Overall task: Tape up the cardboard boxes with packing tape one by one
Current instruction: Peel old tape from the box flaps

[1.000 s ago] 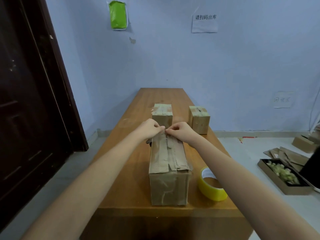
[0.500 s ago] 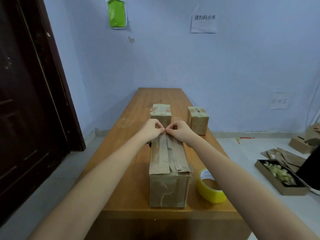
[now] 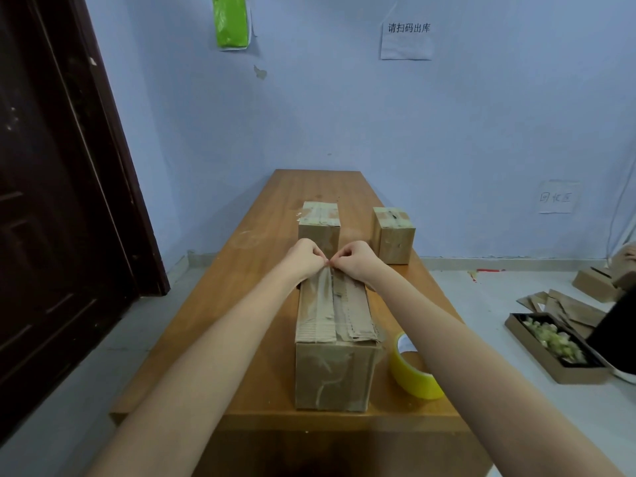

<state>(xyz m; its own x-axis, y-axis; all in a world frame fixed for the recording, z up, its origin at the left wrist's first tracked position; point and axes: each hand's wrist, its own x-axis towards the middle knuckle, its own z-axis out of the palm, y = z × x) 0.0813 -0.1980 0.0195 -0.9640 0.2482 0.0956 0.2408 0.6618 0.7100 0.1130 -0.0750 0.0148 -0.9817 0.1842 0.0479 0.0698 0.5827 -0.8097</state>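
Observation:
A long cardboard box (image 3: 332,356) lies lengthwise on the wooden table (image 3: 268,304), its near end at the front edge. A clear tape strip (image 3: 321,304) runs along its top. My left hand (image 3: 304,258) and my right hand (image 3: 358,261) meet at the box's far end, fingertips together, pinching the tape there. A yellow roll of packing tape (image 3: 411,368) stands to the right of the box, touching or nearly touching it. Two smaller taped boxes stand farther back, one (image 3: 319,225) behind my hands, the other (image 3: 394,235) to its right.
A dark door (image 3: 51,201) fills the left side. On the floor at the right lie a shallow tray of tape scraps (image 3: 554,346), flattened cardboard (image 3: 564,308), more boxes (image 3: 595,284) and part of a person in black (image 3: 616,335).
My hands stay pinched together at the box's far end. The view has shifted slightly.

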